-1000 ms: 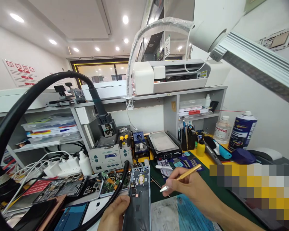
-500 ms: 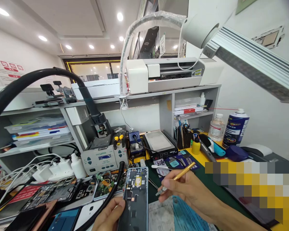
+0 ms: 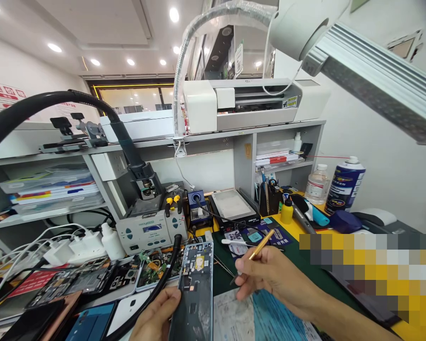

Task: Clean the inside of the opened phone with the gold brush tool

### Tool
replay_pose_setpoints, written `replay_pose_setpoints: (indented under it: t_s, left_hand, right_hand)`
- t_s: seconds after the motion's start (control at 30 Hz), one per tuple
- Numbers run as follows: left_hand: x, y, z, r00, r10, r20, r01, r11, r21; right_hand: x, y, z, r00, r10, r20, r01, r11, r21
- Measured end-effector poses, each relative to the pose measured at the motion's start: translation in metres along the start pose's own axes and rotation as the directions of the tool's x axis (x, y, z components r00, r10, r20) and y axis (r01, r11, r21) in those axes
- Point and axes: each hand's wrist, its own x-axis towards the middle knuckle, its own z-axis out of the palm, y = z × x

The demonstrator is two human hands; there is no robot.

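- Where the two hands meet, low in the middle of the frame, an opened phone (image 3: pixel 193 289) stands tilted, its back cover off and its circuit parts facing the camera.
- Left hand (image 3: pixel 156 317), bottom centre, grips the phone by its lower left edge, fingers wrapped onto it.
- Right hand (image 3: pixel 270 277), just right of the phone, pinches a gold tool (image 3: pixel 257 246) like a pen; upper end points up and right, tip blurred and hard to make out near the phone's right edge.
- Thick black hose (image 3: pixel 152 289) runs just left of the phone and loops up across the upper left of the frame.
- Left of the hose, several dismantled phones (image 3: pixel 92 279) lie flat on the bench.
- Behind the phone: grey soldering station (image 3: pixel 149 229), then a flat heating plate (image 3: pixel 232 208).
- Cotton swab (image 3: pixel 234 242) lies on the green mat (image 3: pixel 305 274) above the right hand.
- Far right: blue spray can (image 3: pixel 344 184) beside a clear bottle (image 3: pixel 315 182).
- White printer (image 3: pixel 241 104) on the top shelf.
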Motion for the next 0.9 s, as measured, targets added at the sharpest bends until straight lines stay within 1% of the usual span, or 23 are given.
replay_pose_setpoints:
  t_s: [0.17,0.23,0.3,0.33,0.4,0.47,0.53,0.67,0.77,0.9]
  left_hand:
    - [0.001,0.0,-0.003,1.0,-0.007,-0.004,0.007,1.0,-0.001]
    - [0.002,0.0,-0.003,1.0,-0.012,-0.006,0.012,1.0,0.002]
    - [0.003,0.001,-0.004,1.0,-0.016,-0.012,0.016,1.0,0.008]
    - [0.003,0.001,-0.004,1.0,-0.018,-0.017,0.018,1.0,0.013]
    - [0.003,0.001,-0.004,0.999,-0.021,-0.029,0.021,1.0,0.022]
    - [0.003,0.001,-0.004,0.999,-0.027,-0.04,0.028,0.999,0.027]
    - [0.002,0.001,-0.003,0.998,-0.034,-0.044,0.035,0.999,0.023]
    - [0.003,0.0,-0.004,0.999,-0.033,-0.03,0.033,0.999,0.001]
    - [0.006,-0.001,-0.006,1.0,-0.027,-0.014,0.027,0.999,-0.023]
    - [0.01,-0.004,-0.009,1.0,-0.016,-0.006,0.016,0.999,-0.048]
  right_hand:
    - [0.002,0.006,-0.001,0.999,-0.044,-0.02,0.042,0.994,-0.104]
    - [0.003,0.008,0.0,0.997,-0.075,-0.024,0.07,0.98,-0.184]
    - [0.003,0.01,0.003,0.99,-0.14,-0.032,0.124,0.946,-0.299]
    - [0.003,0.011,0.005,0.982,-0.184,-0.034,0.159,0.916,-0.369]
    - [0.001,0.014,0.01,0.959,-0.282,-0.011,0.237,0.824,-0.514]
    - [0.001,0.018,0.013,0.932,-0.357,0.058,0.312,0.712,-0.629]
    - [0.002,0.022,0.015,0.904,-0.398,0.153,0.385,0.605,-0.697]
    - [0.008,0.029,0.012,0.861,-0.41,0.303,0.475,0.43,-0.768]
    - [0.01,0.031,0.01,0.839,-0.383,0.388,0.517,0.334,-0.788]
    - [0.008,0.031,0.009,0.782,-0.34,0.522,0.605,0.219,-0.765]
